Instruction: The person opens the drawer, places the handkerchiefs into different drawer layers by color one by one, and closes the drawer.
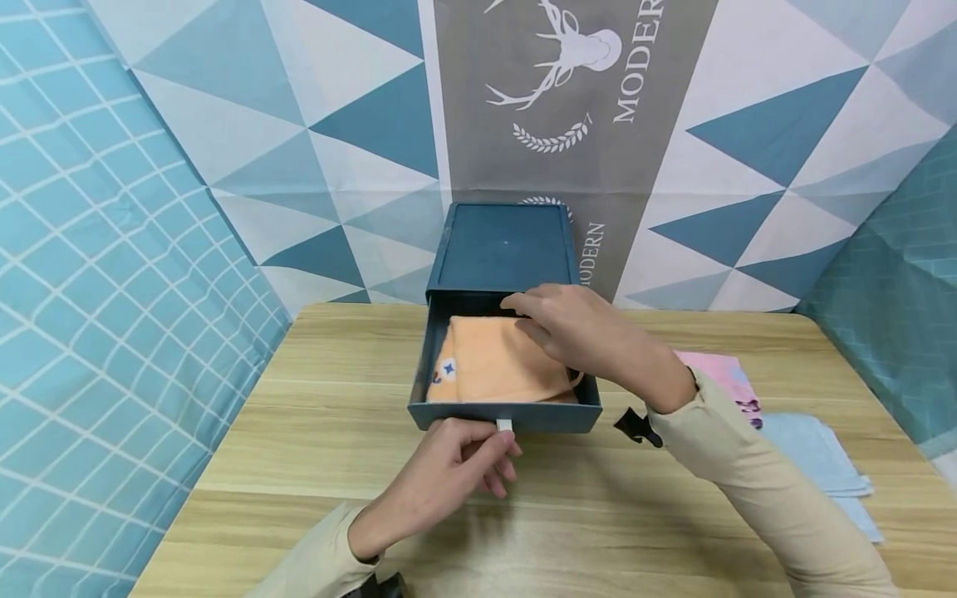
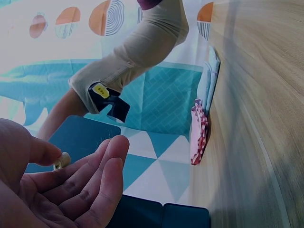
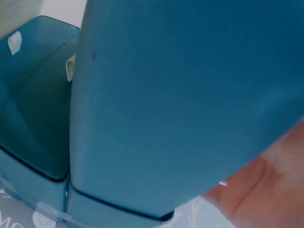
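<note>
A dark blue drawer (image 1: 463,415) stands pulled out of a box-like cabinet (image 1: 505,245) at the back of the table. In it lies a folded orange towel (image 1: 501,361) with a small printed patch at its left. My left hand (image 1: 449,465) pinches the white pull tab (image 1: 504,425) on the drawer's front; the left wrist view shows the tab (image 2: 61,161) between thumb and finger. Above the towel's back right part hovers my right hand (image 1: 571,324), fingers loosely bent. Contact with the towel cannot be made out. The right wrist view shows mostly blue drawer side (image 3: 180,95).
Right of the drawer, a folded pink cloth (image 1: 718,378) and light blue cloths (image 1: 807,453) lie on the wooden table (image 1: 321,448). A patterned cloth backdrop (image 1: 359,166) hangs behind the cabinet. Other blue drawers with pale tabs (image 3: 15,42) appear in the right wrist view.
</note>
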`<state>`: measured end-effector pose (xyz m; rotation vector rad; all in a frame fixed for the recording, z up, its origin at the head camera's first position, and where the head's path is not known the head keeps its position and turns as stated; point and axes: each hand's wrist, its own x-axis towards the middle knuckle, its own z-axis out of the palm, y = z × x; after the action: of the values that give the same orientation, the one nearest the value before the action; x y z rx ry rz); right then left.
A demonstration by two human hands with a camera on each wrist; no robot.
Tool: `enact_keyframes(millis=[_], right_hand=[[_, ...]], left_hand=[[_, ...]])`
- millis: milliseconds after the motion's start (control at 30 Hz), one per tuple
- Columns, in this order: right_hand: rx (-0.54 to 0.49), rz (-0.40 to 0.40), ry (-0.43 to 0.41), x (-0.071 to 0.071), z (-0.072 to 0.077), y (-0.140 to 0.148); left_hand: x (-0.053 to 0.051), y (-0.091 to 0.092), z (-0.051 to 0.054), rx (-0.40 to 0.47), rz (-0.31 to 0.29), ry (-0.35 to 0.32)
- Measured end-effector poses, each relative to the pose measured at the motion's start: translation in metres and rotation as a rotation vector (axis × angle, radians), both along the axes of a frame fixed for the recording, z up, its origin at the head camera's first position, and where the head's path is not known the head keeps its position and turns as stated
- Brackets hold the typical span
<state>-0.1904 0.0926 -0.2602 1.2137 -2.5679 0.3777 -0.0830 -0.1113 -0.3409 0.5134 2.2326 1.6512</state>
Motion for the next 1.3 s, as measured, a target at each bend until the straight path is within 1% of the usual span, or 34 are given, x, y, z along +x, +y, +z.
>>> enact_keyframes(millis=[133, 200, 267, 333, 400, 433, 533, 600, 667, 800, 900, 1000, 1100, 1200, 1300], right_hand=[[-0.119, 0.066, 0.093, -0.005, 0.0, 0.008], [-0.175, 0.077, 0.155, -0.01, 0.001, 0.013], [-0.205, 0.055, 0.206, -0.015, 0.003, 0.019], [-0.206, 0.009, 0.224, -0.02, 0.004, 0.024], [-0.182, -0.043, 0.198, -0.024, 0.005, 0.03], [-0.165, -0.065, 0.169, -0.025, 0.004, 0.033], [-0.116, -0.109, 0.054, -0.028, 0.001, 0.04], [-0.111, -0.12, -0.006, -0.03, -0.002, 0.044], [-0.133, -0.117, -0.045, -0.032, -0.006, 0.049], [-0.235, -0.088, -0.105, -0.037, -0.015, 0.057], [-0.311, -0.08, -0.161, -0.038, -0.022, 0.063], [-0.377, -0.087, -0.184, -0.036, -0.03, 0.068], [-0.43, -0.094, -0.178, -0.035, -0.037, 0.07], [-0.464, -0.098, -0.169, -0.035, -0.04, 0.069], [-0.481, -0.087, -0.156, -0.037, -0.041, 0.067]], left_hand=[[0.0, -0.001, 0.0, -0.006, -0.001, -0.001], [0.0, -0.001, 0.0, -0.009, -0.001, 0.001], [-0.001, -0.002, 0.0, -0.008, -0.001, 0.004], [-0.001, -0.002, 0.0, -0.01, 0.0, 0.008], [-0.001, -0.002, 0.0, -0.01, 0.002, 0.013], [-0.001, -0.003, 0.0, -0.01, 0.003, 0.014], [0.0, -0.004, 0.0, -0.012, 0.006, 0.019], [0.001, -0.005, 0.0, -0.015, 0.007, 0.02], [0.001, -0.005, 0.0, -0.012, 0.006, 0.017], [0.0, -0.005, 0.0, -0.002, 0.004, 0.011], [0.0, -0.004, -0.001, 0.011, -0.002, 0.002], [0.0, -0.002, -0.001, 0.017, -0.01, 0.0], [0.0, -0.001, 0.0, 0.016, -0.008, 0.005], [0.001, -0.001, 0.0, 0.017, -0.001, 0.012], [0.001, -0.001, 0.001, 0.034, 0.003, 0.004]])
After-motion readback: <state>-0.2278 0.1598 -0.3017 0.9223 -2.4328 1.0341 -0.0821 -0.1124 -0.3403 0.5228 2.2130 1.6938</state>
